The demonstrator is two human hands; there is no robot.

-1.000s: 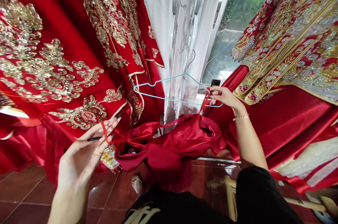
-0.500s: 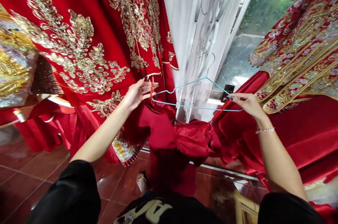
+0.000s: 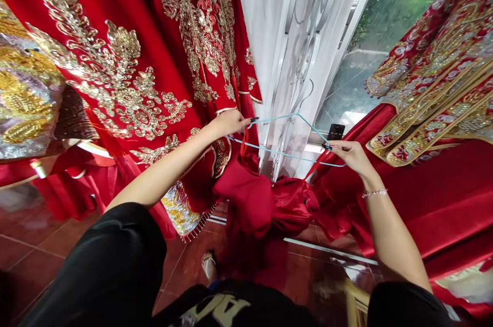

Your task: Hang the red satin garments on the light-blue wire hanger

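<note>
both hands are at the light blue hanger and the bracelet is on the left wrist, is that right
Not quite: the bracelet is on the wrist of the right hand, as the head view shows. The rest holds: that hand and the left hand are both at the light blue hanger.
</note>
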